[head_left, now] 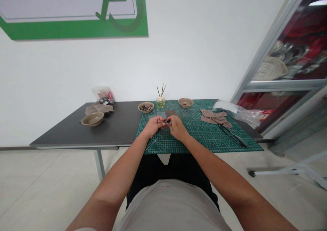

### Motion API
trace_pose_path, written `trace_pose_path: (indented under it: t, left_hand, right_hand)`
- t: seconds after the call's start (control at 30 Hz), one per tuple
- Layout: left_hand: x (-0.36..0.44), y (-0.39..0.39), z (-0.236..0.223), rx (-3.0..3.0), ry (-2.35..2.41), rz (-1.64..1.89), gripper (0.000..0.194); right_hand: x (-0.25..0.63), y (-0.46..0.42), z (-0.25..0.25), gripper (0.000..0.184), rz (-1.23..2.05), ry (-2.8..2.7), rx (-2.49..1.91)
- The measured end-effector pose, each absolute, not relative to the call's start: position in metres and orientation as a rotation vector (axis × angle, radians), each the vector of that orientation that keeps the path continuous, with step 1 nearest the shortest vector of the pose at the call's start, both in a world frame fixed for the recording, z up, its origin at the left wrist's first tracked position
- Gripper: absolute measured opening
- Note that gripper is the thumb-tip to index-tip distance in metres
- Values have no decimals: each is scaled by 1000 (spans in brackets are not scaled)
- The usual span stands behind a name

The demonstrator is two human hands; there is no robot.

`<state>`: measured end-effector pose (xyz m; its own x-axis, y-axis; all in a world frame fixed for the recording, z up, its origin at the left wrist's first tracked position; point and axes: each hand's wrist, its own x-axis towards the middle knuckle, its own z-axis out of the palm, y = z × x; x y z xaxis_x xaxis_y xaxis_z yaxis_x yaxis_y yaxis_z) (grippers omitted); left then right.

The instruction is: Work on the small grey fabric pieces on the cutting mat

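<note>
Over the green cutting mat, my left hand and my right hand meet with fingers pinched together. Between the fingertips is a small dark stone-like piece, mostly covered and too small to make out fully. Just beyond the hands lie a brown square sheet and a bluish-grey flat sheet, partly hidden by the left fingers. A tan bowl farther back on the left holds several dark stone-like pieces. Another tan bowl, back right, has a little dark matter at its bottom.
A reed diffuser stands between the bowls. To the right lie a brown cloth, black-framed glasses and a plastic bag. At left are a tan bowl, a cloth and a clear container.
</note>
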<state>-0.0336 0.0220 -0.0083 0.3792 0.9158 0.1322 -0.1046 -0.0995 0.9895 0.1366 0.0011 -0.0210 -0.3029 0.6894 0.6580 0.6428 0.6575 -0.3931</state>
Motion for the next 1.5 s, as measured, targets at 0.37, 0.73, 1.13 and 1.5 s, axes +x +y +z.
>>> trace_pose_path:
  t: [0.37,0.73,1.13,1.5]
  left_hand:
    - [-34,23,-12,1419,796,1061,30]
    - [-30,20,-7,1446,810,1131,35]
    - [-31,16,-2,1510,1002,1214,18]
    - [-31,24,-11,1523,1019,1241,19]
  right_hand:
    - [138,-1,-18,9,72,-2013,-1093]
    - [136,-5,-12,20,-44,-1895,-1154]
    - [135,-10,-12,33,-176,-2081,-1146]
    - [133,-10,-12,39,-256,-2141,-1234]
